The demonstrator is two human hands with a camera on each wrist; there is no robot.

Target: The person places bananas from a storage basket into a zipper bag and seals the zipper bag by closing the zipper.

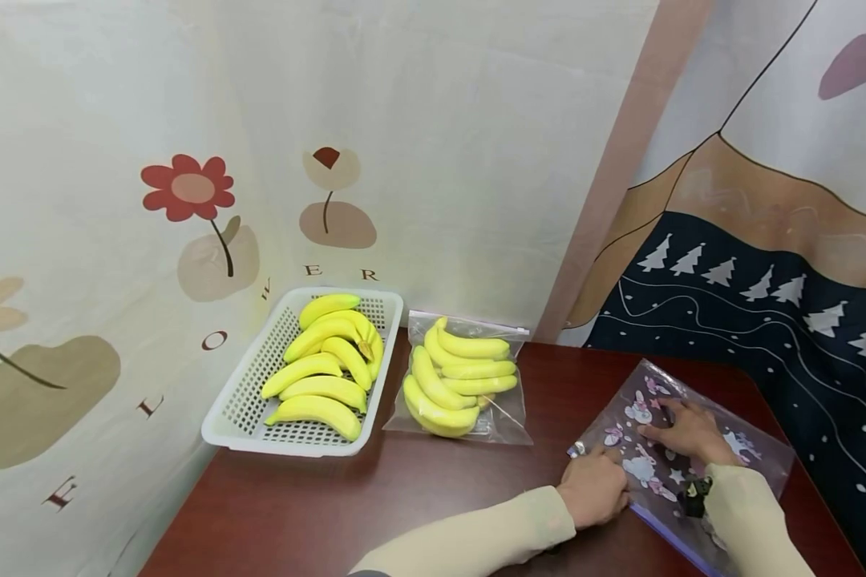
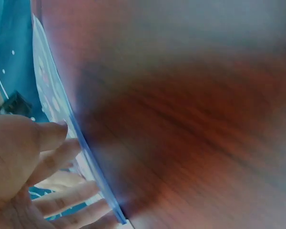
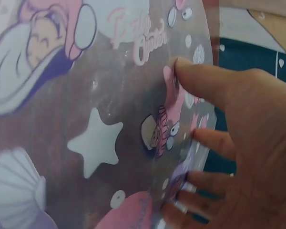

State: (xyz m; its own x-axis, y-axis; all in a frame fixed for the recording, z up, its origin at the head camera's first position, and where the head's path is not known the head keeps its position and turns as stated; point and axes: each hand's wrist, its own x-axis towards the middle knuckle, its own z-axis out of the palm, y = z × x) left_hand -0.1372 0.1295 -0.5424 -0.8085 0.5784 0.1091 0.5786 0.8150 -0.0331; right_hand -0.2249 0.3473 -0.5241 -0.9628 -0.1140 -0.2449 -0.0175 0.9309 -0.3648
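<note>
A clear zip bag (image 1: 645, 469) printed with pink and white sea cartoons lies flat at the right of the table. Along its near left edge runs a purple-blue zip strip (image 1: 667, 535). My right hand (image 1: 689, 433) rests on the bag with fingers spread, fingertips touching the film beside a printed star (image 3: 96, 143) in the right wrist view. At the bag's left corner is my left hand (image 1: 594, 485). In the left wrist view its fairly straight fingers (image 2: 69, 199) touch the zip edge; no grip on the film shows.
A white perforated basket (image 1: 220, 417) with several bananas (image 1: 317, 410) stands at the table's back left. Beside it lies another clear zip bag (image 1: 508, 429) with several bananas (image 1: 440, 381) inside. Printed curtains hang behind the brown table (image 1: 404, 497).
</note>
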